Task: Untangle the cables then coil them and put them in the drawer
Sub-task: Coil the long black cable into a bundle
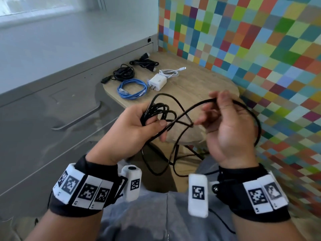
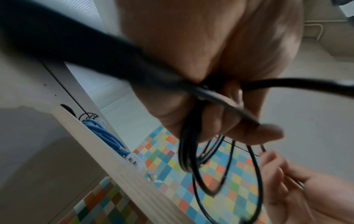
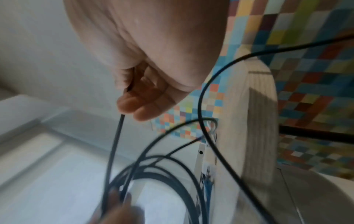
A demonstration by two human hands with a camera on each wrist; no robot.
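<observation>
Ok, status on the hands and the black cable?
Left hand grips black cable coils. Right hand pinches a loose strand. Cable half coiled, tail hanging. Nothing in the way.

Coiled cables [image 1: 137, 79] crowd the round table's [image 1: 199, 84] far-left part.

A multicoloured checkered wall [image 1: 251, 40] flanks a round wooden table [image 1: 199, 84] beside grey cabinets [image 1: 43, 119].

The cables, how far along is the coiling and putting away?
Done: the blue cable, white charger cable and two black cables lie coiled on the table. In hand: the left hand grips a long black cable's loops while the right hand feeds slack. Left: finish this coil, then put everything in the drawer; none is stowed yet.
</observation>
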